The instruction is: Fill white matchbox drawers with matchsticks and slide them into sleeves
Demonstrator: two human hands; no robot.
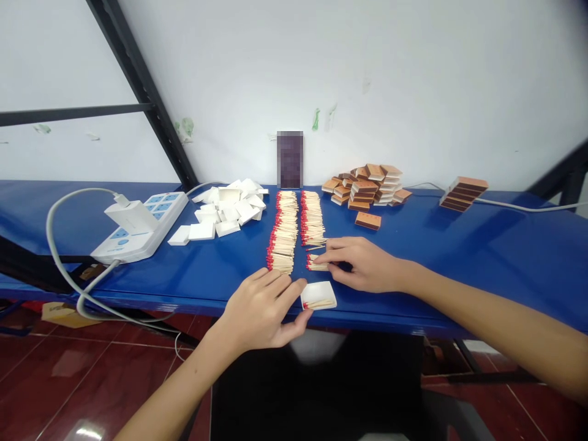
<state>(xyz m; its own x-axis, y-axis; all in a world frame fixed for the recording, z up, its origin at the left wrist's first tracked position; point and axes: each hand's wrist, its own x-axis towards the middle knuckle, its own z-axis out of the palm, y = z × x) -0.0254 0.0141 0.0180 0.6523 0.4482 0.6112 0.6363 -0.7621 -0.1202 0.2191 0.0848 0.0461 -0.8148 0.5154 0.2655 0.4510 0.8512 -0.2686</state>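
Observation:
My left hand [261,306] rests at the front edge of the blue table [459,257], thumb and forefinger pinched on a small white matchbox tray [318,295] with a few matches in it. Just beyond, my right hand [362,263] lies over a small bunch of red-tipped matches [315,264], fingers closed on them. Two long rows of matches [283,229] run back from my hands toward the wall.
A heap of white inner trays [227,211] lies left of the rows. Brown matchbox sleeves [367,187] are piled at the back right, with another stack [462,193] farther right. A white power strip [138,226] with cables sits at the left.

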